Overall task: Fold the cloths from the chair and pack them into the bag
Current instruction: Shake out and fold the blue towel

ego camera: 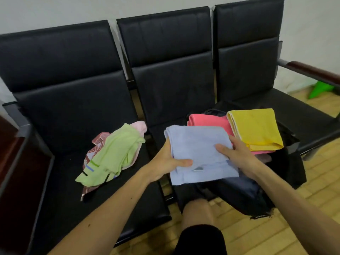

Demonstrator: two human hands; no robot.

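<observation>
Head view: left hand (pixel 165 161) and right hand (pixel 239 155) pinch the folded blue cloth (pixel 198 150) at opposite edges; an uneven release over the black bag (pixel 290 162) could unfold it.

Both forearms were bare, sleeveless as far as the view reached, and the left hand (pixel 166 161) and right hand (pixel 239 153) wore nothing. Black shorts (pixel 200 240) covered one thigh, ending just above a bare knee (pixel 197 210).

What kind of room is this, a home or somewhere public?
Probably a waiting area or office lobby: a row of linked black padded seats with a wood-capped armrest stands against a bare white wall.
</observation>
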